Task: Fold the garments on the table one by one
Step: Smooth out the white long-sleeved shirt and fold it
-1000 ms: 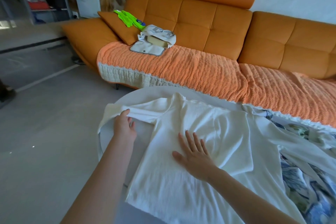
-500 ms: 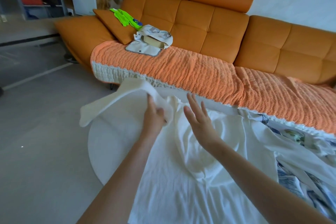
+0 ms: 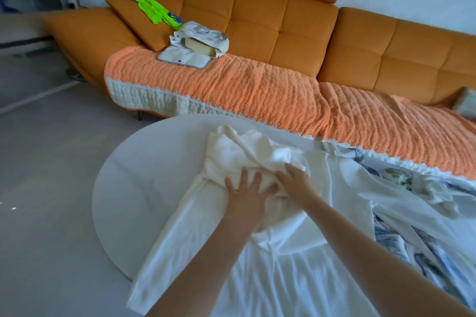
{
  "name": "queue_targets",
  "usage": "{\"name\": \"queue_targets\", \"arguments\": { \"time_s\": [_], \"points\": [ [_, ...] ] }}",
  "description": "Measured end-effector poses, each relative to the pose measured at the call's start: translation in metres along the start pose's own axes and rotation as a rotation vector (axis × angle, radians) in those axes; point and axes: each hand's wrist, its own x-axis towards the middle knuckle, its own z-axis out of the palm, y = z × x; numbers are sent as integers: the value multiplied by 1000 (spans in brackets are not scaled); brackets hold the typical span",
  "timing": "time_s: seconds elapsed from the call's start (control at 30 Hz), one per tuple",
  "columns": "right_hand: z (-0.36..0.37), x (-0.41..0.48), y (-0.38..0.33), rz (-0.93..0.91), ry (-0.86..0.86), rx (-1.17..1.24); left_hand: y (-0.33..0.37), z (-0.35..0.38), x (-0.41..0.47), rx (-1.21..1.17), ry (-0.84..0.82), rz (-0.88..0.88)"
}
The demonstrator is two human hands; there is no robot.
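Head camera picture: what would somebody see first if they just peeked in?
Probably the big orange sofa filling the back. Then, up close, the left hand and right hand pressing a white garment, bunched on the round white table, with a blue-patterned garment at the right.

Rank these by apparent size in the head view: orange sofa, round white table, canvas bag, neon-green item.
1. orange sofa
2. round white table, partly covered, and enlarged by being nearer the camera
3. canvas bag
4. neon-green item
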Motion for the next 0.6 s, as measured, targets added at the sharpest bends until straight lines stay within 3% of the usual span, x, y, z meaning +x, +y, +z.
{"name": "queue_targets", "arguments": {
  "time_s": [0.1,0.2,0.3,0.5,0.6],
  "points": [
    [-6,0,6,-27,20,-56,1,7,1,31,-19,16],
    [-7,4,-1,-96,118,-290,4,1,1,50,195,-15],
    [-1,13,-13,-182,181,-336,4,7,0,57,39,-18],
    [16,29,-22,-366,307,-452,4,10,-3,122,26,-15],
    [-2,29,-11,-309,504,-173,3,12,-2,74,68,13]
  ]
}}
